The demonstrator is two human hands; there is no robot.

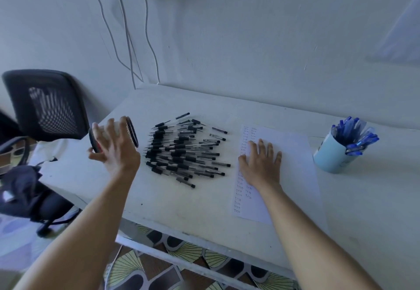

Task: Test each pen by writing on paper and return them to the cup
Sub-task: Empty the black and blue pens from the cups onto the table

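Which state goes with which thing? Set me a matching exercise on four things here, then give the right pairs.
Things
1. black wire-mesh cup
2. pile of black-capped pens
3. white sheet of paper
4. pale blue cup of blue pens

States
A. stands upright at the right of the table
B. held tipped sideways by the left hand
C. lies loose on the table
D. lies flat under the right hand

Pairs: 1-B, 2-C, 3-D, 4-A

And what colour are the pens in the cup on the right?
Blue. The pens stand in a light blue cup, seen in the head view.
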